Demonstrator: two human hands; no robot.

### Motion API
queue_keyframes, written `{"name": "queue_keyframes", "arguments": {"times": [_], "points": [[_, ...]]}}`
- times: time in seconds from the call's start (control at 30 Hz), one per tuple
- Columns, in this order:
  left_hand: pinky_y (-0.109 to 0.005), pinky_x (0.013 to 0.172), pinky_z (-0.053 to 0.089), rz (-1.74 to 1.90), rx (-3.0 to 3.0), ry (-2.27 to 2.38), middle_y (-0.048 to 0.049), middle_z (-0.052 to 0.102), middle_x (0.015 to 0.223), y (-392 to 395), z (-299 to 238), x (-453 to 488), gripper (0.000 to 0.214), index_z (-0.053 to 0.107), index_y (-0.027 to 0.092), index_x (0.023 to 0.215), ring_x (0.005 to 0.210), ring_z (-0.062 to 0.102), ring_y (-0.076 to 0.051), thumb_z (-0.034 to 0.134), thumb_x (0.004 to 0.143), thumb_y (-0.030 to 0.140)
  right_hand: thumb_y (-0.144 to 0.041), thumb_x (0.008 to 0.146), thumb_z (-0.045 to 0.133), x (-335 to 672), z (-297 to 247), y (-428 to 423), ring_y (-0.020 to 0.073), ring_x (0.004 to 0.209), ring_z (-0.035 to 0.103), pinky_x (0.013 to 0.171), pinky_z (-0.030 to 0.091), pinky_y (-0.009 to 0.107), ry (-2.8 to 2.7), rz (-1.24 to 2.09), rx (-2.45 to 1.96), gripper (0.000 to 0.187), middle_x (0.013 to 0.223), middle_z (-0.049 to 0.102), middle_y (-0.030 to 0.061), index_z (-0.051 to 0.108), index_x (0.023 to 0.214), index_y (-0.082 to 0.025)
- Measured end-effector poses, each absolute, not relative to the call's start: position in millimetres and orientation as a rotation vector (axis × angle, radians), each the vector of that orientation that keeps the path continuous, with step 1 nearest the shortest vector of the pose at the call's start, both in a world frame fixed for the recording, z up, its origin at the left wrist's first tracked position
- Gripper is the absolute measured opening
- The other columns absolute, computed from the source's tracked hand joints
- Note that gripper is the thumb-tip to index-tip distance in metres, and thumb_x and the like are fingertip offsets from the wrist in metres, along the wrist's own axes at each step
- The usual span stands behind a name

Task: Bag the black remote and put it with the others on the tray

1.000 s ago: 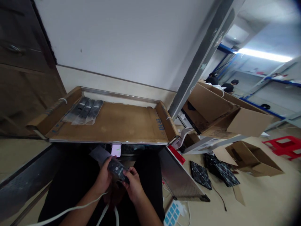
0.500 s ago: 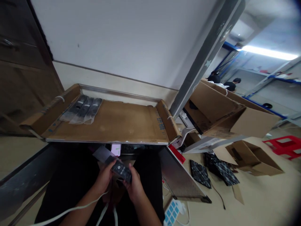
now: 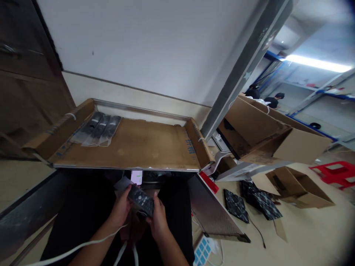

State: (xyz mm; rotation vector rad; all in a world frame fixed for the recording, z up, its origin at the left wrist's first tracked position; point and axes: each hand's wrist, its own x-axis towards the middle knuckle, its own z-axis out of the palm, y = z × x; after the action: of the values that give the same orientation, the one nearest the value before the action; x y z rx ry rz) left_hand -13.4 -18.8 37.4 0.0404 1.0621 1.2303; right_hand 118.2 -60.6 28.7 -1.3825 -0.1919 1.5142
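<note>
Low in the middle of the view, both my hands hold a black remote control (image 3: 141,200) over my lap. My left hand (image 3: 121,209) grips its far end together with a clear plastic sleeve (image 3: 122,183) that sticks up behind it. My right hand (image 3: 158,218) holds the near end from the right. Ahead lies a flat cardboard tray (image 3: 155,147), and three bagged remotes (image 3: 97,130) lie side by side in its far left corner.
A white cable (image 3: 83,246) runs off my left wrist. A small lit screen (image 3: 137,177) sits under the tray's front edge. To the right stand open cardboard boxes (image 3: 277,140), black panels (image 3: 249,203) on the floor and a red stool (image 3: 334,172). Two people sit far back.
The plastic sleeve has dropped lower and closer behind the remote. My hands have shifted slightly with the remote; the camera tilted a little.
</note>
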Motion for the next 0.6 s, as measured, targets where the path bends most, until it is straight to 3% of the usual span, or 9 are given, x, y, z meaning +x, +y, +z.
{"name": "queue_keyframes", "arguments": {"times": [0.23, 0.4, 0.5, 0.6], "points": [[-0.029, 0.072, 0.06, 1.181, 0.057, 1.077, -0.0089, 0.079, 0.094, -19, 28, -13, 0.016, 0.071, 0.013, 0.104, 0.083, 0.076, -0.02, 0.06, 0.094, 0.016, -0.085, 0.071, 0.066, 121, 29, -61, 0.0088, 0.041, 0.044, 0.034, 0.023, 0.018, -0.236, 1.51, -1.352, 0.068, 0.061, 0.055, -0.0028, 0.061, 0.088, -0.019], [-0.031, 0.074, 0.06, 1.161, 0.073, 1.081, -0.0097, 0.078, 0.089, -20, 29, -12, 0.018, 0.073, 0.011, 0.099, 0.081, 0.075, -0.022, 0.059, 0.095, 0.021, -0.091, 0.063, 0.064, 113, 27, -63, 0.0101, 0.038, 0.039, 0.035, 0.028, 0.023, -0.442, 1.485, -1.486, 0.074, 0.052, 0.05, -0.0045, 0.06, 0.082, -0.02], [-0.028, 0.068, 0.058, 1.183, 0.052, 1.114, -0.0093, 0.078, 0.084, -20, 33, -13, 0.02, 0.073, 0.009, 0.094, 0.073, 0.074, -0.02, 0.058, 0.095, 0.022, -0.077, 0.065, 0.075, 123, 44, -63, 0.0149, 0.051, 0.052, 0.046, 0.039, 0.026, -0.678, 1.311, -1.53, 0.061, 0.059, 0.056, -0.0013, 0.063, 0.077, -0.019], [-0.028, 0.065, 0.057, 1.202, 0.009, 1.134, -0.008, 0.077, 0.08, -18, 36, -16, 0.019, 0.073, 0.01, 0.092, 0.068, 0.073, -0.019, 0.059, 0.093, 0.022, -0.054, 0.067, 0.087, 152, 76, -64, 0.0191, 0.069, 0.06, 0.062, 0.047, 0.028, -0.873, 1.116, -1.527, 0.053, 0.074, 0.064, 0.0, 0.07, 0.105, -0.021]]}}
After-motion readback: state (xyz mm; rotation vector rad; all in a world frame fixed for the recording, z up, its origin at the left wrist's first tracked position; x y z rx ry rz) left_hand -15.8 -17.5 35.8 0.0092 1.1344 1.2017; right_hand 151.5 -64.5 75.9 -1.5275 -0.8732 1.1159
